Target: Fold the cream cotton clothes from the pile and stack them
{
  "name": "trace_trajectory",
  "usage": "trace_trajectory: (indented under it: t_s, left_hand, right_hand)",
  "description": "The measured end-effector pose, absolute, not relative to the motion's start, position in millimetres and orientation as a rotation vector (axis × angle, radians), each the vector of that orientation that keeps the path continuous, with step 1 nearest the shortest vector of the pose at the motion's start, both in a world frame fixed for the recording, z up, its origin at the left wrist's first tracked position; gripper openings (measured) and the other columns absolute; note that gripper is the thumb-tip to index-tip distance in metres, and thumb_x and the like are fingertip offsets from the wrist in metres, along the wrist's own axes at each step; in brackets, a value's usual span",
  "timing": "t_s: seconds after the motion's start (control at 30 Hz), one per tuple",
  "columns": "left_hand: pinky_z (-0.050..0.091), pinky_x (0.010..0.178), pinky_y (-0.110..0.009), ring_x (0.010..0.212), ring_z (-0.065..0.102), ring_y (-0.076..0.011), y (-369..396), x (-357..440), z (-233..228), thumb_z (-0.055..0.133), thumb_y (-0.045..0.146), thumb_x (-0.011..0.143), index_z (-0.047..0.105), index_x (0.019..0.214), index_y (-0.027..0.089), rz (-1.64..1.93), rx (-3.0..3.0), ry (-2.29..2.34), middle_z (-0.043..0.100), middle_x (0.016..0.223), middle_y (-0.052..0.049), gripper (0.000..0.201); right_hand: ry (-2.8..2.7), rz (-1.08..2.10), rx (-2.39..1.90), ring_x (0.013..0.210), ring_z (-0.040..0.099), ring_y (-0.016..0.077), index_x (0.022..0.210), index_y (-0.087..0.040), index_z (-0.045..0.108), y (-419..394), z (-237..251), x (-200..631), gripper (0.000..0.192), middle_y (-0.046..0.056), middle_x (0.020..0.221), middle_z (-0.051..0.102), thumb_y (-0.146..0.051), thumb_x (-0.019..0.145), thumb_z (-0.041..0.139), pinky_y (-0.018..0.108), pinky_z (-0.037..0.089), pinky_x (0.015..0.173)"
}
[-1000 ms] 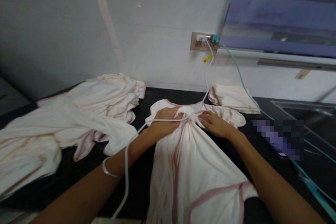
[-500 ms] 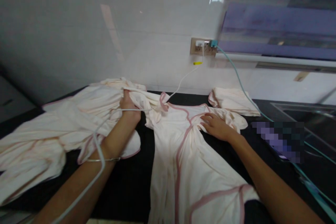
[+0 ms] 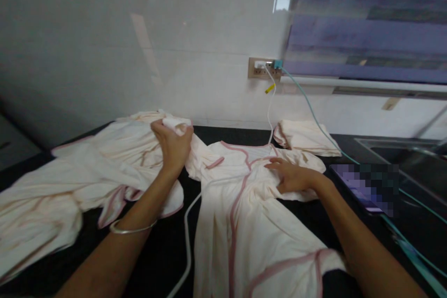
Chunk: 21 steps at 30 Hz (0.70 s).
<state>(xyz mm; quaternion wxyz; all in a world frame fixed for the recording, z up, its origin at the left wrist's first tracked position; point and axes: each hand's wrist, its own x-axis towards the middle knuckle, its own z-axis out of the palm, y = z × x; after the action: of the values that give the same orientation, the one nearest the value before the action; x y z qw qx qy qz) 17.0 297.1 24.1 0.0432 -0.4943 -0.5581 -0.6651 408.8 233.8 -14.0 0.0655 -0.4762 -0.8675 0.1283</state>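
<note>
Right fingers point(image 3: 277, 166) touch the garment point(image 3: 253, 223) a white cable point(image 3: 187, 235) crosses.

Likely a kitchen: a metal-rimmed sink point(image 3: 384, 141) is set into the dark counter surface point(image 3: 166, 253) toward its right edge, and along its back edge stands a glossy tiled wall point(image 3: 209, 79) with a socket point(image 3: 264, 72).

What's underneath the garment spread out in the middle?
Black countertop shows along both sides of the pink-trimmed garment. The cloth covers whatever lies directly beneath, so that can't be seen.
</note>
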Motion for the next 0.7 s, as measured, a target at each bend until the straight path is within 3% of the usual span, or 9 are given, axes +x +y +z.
trace_trajectory:
  t_s: [0.07,0.13,0.23,0.33,0.4,0.47,0.57,0.7]
  left_hand:
    - [0.038,0.113,-0.043,0.120,0.046,-0.0234,286.9,17.7,35.3,0.077,0.023,0.077,0.033,0.119,0.018,-2.040,-1.475,-1.604,0.042,0.126,-0.012,0.061]
    - [0.040,0.108,-0.042,0.114,0.046,-0.0226,277.1,16.3,44.5,0.072,0.017,0.078,0.033,0.122,0.015,-2.033,-1.441,-1.551,0.041,0.126,-0.012,0.059]
    - [0.039,0.107,-0.049,0.119,0.046,-0.0277,265.7,16.4,52.7,0.061,0.001,0.072,0.038,0.126,0.012,-1.857,-1.505,-1.516,0.042,0.130,-0.014,0.060]
    - [0.037,0.108,-0.055,0.121,0.048,-0.0330,258.7,29.7,49.9,0.056,-0.002,0.065,0.055,0.108,0.017,-1.501,-1.790,-1.483,0.054,0.118,-0.011,0.047]
    - [0.044,0.103,-0.049,0.115,0.055,-0.0298,256.1,46.9,39.6,0.053,0.002,0.070,0.059,0.094,0.020,-1.277,-2.129,-1.429,0.060,0.106,-0.009,0.031]
    - [0.050,0.097,-0.041,0.110,0.060,-0.0254,255.6,66.2,23.5,0.049,0.008,0.080,0.062,0.093,0.022,-1.071,-2.458,-1.390,0.064,0.105,-0.008,0.023]
    - [0.052,0.098,-0.039,0.115,0.061,-0.0247,259.6,87.9,-3.7,0.050,0.017,0.087,0.066,0.104,0.021,-0.770,-2.688,-1.436,0.066,0.117,-0.009,0.023]
    - [0.041,0.115,-0.040,0.133,0.053,-0.0276,263.6,94.8,-25.9,0.049,0.030,0.096,0.064,0.127,0.013,-0.467,-2.779,-1.379,0.060,0.138,-0.017,0.038]
  right_hand:
    - [-2.642,0.499,-1.456,0.143,0.046,0.0318,0.147,-0.021,0.056,232.2,-8.5,413.5,0.093,0.014,0.157,0.046,-0.046,0.062,0.086,0.042,0.040,0.116]
    - [-2.595,0.523,-1.475,0.134,0.055,0.0295,0.141,-0.021,0.061,233.1,-4.2,413.6,0.075,0.013,0.149,0.056,-0.049,0.074,0.078,0.039,0.044,0.110]
    - [-2.455,0.366,-1.643,0.104,0.069,0.0259,0.114,-0.016,0.075,237.1,-2.4,404.3,0.036,0.015,0.116,0.074,-0.039,0.092,0.058,0.034,0.051,0.091]
    - [-2.330,0.122,-1.825,0.089,0.068,0.0248,0.096,-0.014,0.076,238.8,-6.7,390.0,0.031,0.016,0.098,0.074,-0.033,0.094,0.051,0.033,0.048,0.080]
    - [-2.272,0.037,-1.842,0.088,0.067,0.0235,0.101,-0.015,0.075,237.8,-11.1,381.9,0.031,0.015,0.100,0.072,-0.032,0.094,0.051,0.032,0.045,0.078]
    - [-2.253,0.022,-1.805,0.088,0.065,0.0217,0.107,-0.015,0.072,236.6,-14.8,376.0,0.030,0.014,0.102,0.070,-0.031,0.094,0.050,0.031,0.044,0.078]
    - [-2.251,0.009,-1.713,0.093,0.063,0.0218,0.112,-0.015,0.069,237.3,-18.2,371.2,0.031,0.014,0.107,0.068,-0.030,0.096,0.048,0.031,0.045,0.084]
    - [-2.231,-0.001,-1.600,0.111,0.059,0.0249,0.120,-0.014,0.065,242.8,-22.7,368.5,0.033,0.016,0.116,0.064,-0.029,0.096,0.048,0.035,0.044,0.097]
